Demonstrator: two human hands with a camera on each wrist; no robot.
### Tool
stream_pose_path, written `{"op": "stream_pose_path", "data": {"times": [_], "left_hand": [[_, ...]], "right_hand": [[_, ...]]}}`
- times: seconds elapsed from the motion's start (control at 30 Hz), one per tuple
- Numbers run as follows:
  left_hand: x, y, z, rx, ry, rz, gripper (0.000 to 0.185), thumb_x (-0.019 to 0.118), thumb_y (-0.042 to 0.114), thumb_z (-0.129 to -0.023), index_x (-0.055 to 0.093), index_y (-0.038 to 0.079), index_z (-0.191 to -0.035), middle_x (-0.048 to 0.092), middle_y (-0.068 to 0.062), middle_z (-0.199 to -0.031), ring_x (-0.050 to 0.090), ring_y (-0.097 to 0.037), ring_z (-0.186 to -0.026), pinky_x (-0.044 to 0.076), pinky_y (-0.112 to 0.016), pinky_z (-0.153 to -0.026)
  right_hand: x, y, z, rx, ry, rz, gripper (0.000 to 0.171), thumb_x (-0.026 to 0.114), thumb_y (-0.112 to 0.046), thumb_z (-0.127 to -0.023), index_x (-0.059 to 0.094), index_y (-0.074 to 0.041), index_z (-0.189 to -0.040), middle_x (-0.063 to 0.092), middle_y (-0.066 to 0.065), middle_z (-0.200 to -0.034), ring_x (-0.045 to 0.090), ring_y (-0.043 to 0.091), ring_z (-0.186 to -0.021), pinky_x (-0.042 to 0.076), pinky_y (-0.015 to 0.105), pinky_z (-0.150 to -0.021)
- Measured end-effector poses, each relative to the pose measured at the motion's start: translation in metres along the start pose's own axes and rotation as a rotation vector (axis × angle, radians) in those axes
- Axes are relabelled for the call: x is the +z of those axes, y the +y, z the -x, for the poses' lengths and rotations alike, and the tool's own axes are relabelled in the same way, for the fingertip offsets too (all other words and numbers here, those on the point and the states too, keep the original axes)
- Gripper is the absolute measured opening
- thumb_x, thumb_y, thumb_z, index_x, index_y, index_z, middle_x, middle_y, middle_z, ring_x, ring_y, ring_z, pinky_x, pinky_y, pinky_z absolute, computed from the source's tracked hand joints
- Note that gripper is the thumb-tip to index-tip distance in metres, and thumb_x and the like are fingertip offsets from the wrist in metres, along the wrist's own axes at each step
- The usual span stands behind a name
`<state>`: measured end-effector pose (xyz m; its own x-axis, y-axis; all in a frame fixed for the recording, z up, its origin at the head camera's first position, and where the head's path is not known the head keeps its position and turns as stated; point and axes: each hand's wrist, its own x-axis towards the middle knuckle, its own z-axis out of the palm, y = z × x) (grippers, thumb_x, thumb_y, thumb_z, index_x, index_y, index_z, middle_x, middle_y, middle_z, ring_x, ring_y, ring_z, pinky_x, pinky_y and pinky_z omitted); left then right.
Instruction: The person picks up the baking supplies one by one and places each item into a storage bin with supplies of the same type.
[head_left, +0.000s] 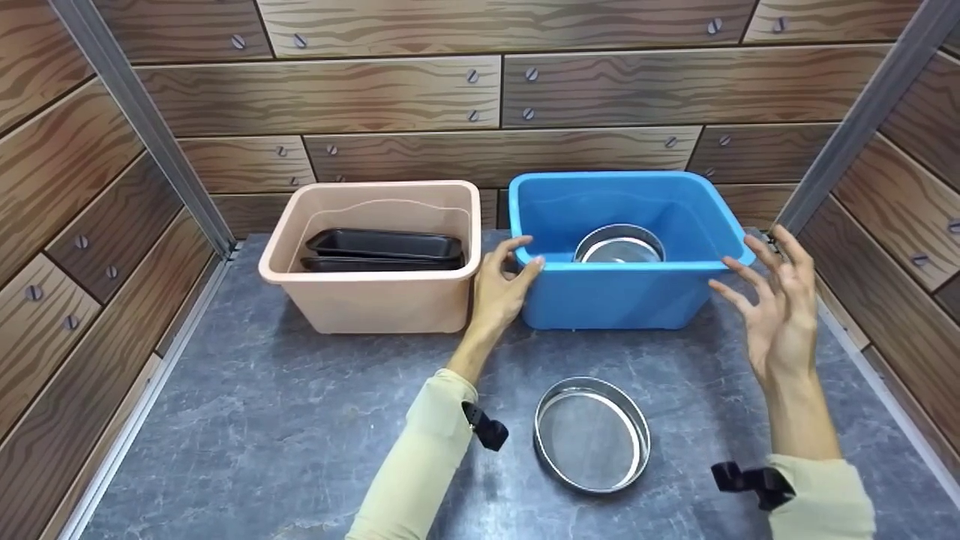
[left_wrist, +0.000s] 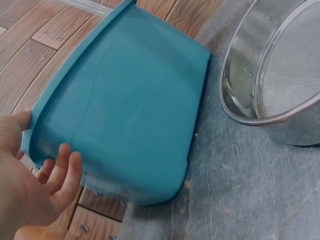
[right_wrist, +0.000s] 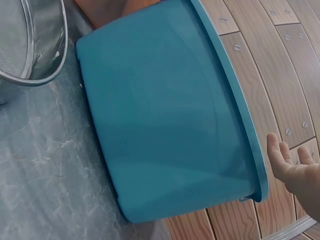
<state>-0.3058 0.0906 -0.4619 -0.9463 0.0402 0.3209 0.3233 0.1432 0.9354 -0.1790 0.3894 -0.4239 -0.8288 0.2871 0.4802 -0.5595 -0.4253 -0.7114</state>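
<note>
My left hand (head_left: 501,291) holds the blue bin (head_left: 611,296) at its front left corner. In the left wrist view the thumb (left_wrist: 21,119) meets the rim, and the other fingers (left_wrist: 62,167) bend round the corner beside it. My right hand (head_left: 780,319) hovers by the front right corner with fingers spread and nothing in them; the right wrist view shows its fingers (right_wrist: 282,155) apart from the rim. Inside the blue bin lies a round metal sieve (head_left: 626,251), partly hidden by the front wall. Another round sieve (head_left: 591,439) with a fine mesh rests on the table between my forearms.
A beige bin (head_left: 375,304) stands left of the blue one, close to my left hand. Black rectangular pans (head_left: 386,244) are stacked in it. Wood-patterned panels (head_left: 390,94) wall in the grey marbled table (head_left: 300,420) at the back and sides.
</note>
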Motion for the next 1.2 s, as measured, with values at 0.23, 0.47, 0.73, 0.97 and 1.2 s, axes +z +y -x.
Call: {"op": "stream_pose_path", "data": {"times": [0.23,0.47,0.73,0.97,1.2], "left_hand": [[0.0,0.0,0.001,-0.014,0.001,0.012,0.039,0.076,0.031,-0.085,0.066,0.025,-0.122,0.056,-0.018,-0.108,0.057,-0.014,-0.069,0.049,-0.02,-0.059],[0.001,0.0,0.002,-0.027,0.003,0.009,0.038,0.076,0.031,-0.084,0.067,0.026,-0.121,0.056,-0.012,-0.106,0.058,-0.019,-0.073,0.05,-0.02,-0.059],[0.001,0.001,0.001,-0.016,0.01,-0.009,0.039,0.076,0.033,-0.084,0.067,0.026,-0.121,0.057,-0.013,-0.107,0.058,-0.014,-0.071,0.05,-0.021,-0.06],[0.002,0.002,0.001,-0.01,0.011,-0.011,0.039,0.076,0.033,-0.084,0.067,0.025,-0.121,0.057,-0.014,-0.105,0.057,-0.02,-0.074,0.048,-0.02,-0.062],[0.0,0.002,0.001,-0.017,0.009,-0.017,0.04,0.076,0.032,-0.084,0.067,0.024,-0.122,0.056,-0.013,-0.106,0.054,-0.018,-0.073,0.047,-0.02,-0.061]], "right_hand": [[-0.007,0.003,0.017,-0.009,-0.001,0.06,0.049,0.038,-0.013,-0.102,0.033,-0.008,-0.15,0.028,0.029,-0.148,0.04,0.049,-0.125,0.055,0.052,-0.09],[-0.016,0.012,0.033,0.069,-0.039,0.174,0.049,0.037,-0.012,-0.102,0.03,-0.003,-0.15,0.03,0.028,-0.148,0.042,0.043,-0.127,0.054,0.049,-0.093],[-0.027,0.028,0.051,0.151,-0.124,0.236,0.048,0.037,0.001,-0.1,0.03,0.001,-0.148,0.035,0.022,-0.147,0.047,0.035,-0.125,0.052,0.044,-0.097],[-0.031,0.042,0.06,0.192,-0.196,0.267,0.045,0.047,0.012,-0.094,0.037,0.012,-0.138,0.051,0.023,-0.131,0.056,0.032,-0.113,0.055,0.041,-0.093],[-0.033,0.054,0.067,0.253,-0.252,0.417,0.029,0.052,0.008,-0.094,0.05,0.019,-0.121,0.042,0.028,-0.138,0.054,0.028,-0.118,0.054,0.034,-0.094]]}}
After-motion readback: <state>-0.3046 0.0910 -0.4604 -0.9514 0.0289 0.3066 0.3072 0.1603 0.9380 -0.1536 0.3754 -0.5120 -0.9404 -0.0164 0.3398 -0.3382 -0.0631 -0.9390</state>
